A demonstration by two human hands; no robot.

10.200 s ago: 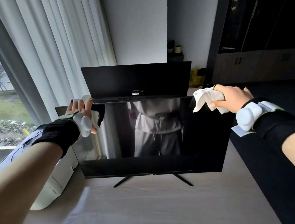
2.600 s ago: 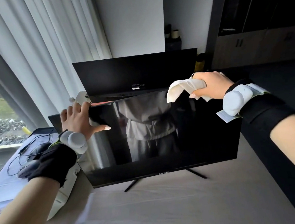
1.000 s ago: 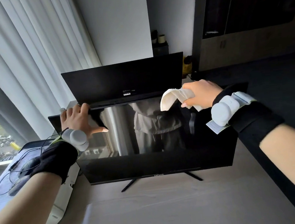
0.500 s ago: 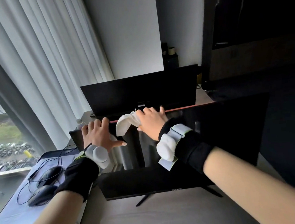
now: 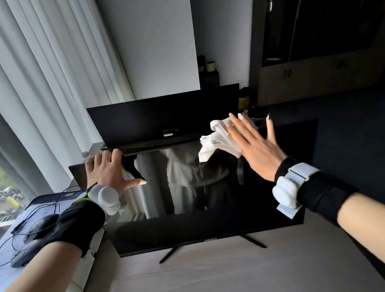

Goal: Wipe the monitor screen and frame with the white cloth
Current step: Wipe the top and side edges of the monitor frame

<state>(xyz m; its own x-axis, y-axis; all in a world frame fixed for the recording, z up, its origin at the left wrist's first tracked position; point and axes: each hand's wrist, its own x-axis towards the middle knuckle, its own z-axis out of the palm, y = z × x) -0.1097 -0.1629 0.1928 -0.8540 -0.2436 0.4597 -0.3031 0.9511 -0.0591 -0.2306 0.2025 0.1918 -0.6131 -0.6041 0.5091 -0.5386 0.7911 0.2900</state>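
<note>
A black monitor (image 5: pixel 208 226) stands on thin legs on the desk, its dark screen reflecting a person. My left hand (image 5: pixel 110 170) grips the monitor's top left edge, fingers curled over the frame and thumb lying on the screen. My right hand (image 5: pixel 254 147) is flat, fingers straight and spread, pressing the crumpled white cloth (image 5: pixel 216 141) against the upper right part of the screen near the top edge. Part of the cloth sticks out to the left of my fingers.
A second black monitor (image 5: pixel 163 118) stands just behind, showing its back. Left of the desk (image 5: pixel 222 280) lie two dark computer mice (image 5: pixel 42 226) with cables and a white box (image 5: pixel 81 274). White curtains and a window are at the left, dark cabinets at the right.
My right hand slid with the cloth from the top middle of the screen to the upper right, and its fingers have straightened flat. My left hand stays on the top left edge.
</note>
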